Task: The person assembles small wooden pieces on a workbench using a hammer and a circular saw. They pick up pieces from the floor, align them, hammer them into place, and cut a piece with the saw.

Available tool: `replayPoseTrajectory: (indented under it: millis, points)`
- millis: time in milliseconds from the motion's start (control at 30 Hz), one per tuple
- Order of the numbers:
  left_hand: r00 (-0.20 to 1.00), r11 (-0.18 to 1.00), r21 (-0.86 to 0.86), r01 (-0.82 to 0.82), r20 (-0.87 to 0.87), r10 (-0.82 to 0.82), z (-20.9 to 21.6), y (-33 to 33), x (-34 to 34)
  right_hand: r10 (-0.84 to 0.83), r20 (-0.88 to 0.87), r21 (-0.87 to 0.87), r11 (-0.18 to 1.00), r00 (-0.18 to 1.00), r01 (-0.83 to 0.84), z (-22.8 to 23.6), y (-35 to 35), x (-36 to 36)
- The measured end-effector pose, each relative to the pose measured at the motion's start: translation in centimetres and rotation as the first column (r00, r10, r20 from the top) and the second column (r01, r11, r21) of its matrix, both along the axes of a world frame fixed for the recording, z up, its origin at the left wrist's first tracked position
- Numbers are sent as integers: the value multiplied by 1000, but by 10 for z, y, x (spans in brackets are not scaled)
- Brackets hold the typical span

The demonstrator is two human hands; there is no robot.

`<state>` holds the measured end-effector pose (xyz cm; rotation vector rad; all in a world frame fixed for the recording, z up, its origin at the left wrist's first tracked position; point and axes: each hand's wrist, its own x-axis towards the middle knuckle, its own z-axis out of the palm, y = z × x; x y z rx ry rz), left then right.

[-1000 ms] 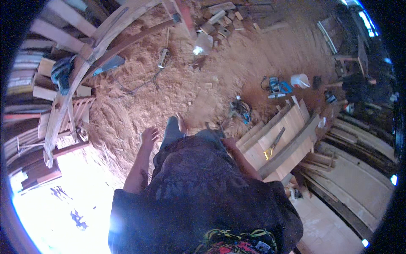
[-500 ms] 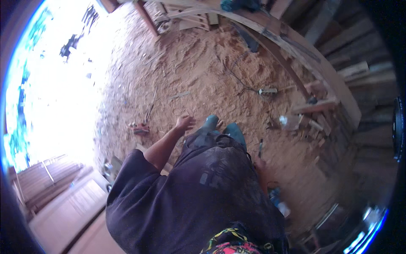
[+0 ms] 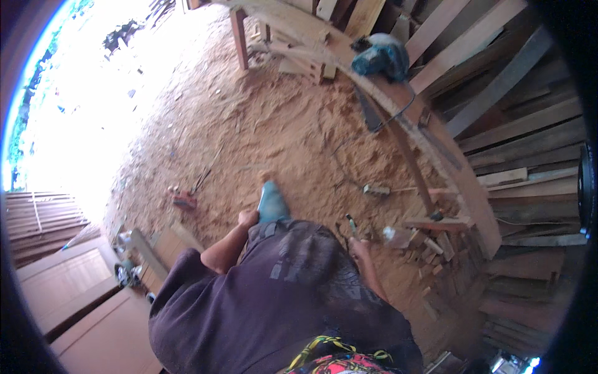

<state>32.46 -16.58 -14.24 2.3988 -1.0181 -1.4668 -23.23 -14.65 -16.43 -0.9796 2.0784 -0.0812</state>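
Right fingers (image 3: 360, 248): wrapped round slim tool (image 3: 351, 224)
Left fingers (image 3: 248, 218): spread can't tell, beside leg (image 3: 272, 202)
Floor (image 3: 268, 124): sawdust, stretches far; surface (image 3: 476, 202) edges right

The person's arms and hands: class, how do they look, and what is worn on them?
The left hand and right hand show no gloves. The forearms are bare below the loose, dark purplish sleeves of a shirt with pale markings. Finer detail is too small to tell.
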Motion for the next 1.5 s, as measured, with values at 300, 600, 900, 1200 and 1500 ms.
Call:
replayPoseTrajectory:
  millis: [300,600,900,1200,1500]
  points:
    - [833,897,51,-439,-352,428,11,-78,125,103,42,47,993,994,-105,112,-172,214]
    - [407,568,86,-819,-610,680,89,-169,217,335,170,-491,844,927,-215,208,-350,405]
    - [687,814,52,-579,-506,521,-49,-81,280,386,62,-706,669,920,-233,250,-545,494]
    - [467,587,252,-769,-405,786,49,-188,344,249,-114,-705,661,962,-255,165,-678,520]
    - [497,631,298,-716,-417,761,48,-324,469,90,-61,-626,772,994,-109,201,-682,545]
